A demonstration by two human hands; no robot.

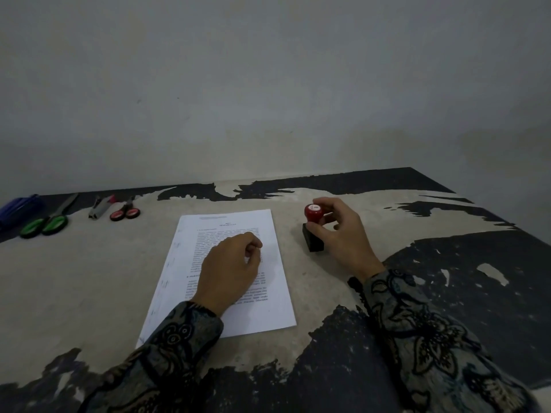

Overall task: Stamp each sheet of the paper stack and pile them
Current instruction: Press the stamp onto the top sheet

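Head view: right hand (343,234) grips the stamp (313,231); left hand (229,266), loosely curled, rests on the paper stack (268,305).

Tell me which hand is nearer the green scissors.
Left. The left hand rests on the paper stack, right of the green scissors; the right hand grips the stamp farther right.

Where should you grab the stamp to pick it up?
By the round red knob on top of the stamp, from above. It stands upright on the table, its black base down, so the knob sticks up where fingers can wrap it. The right hand already holds it that way.
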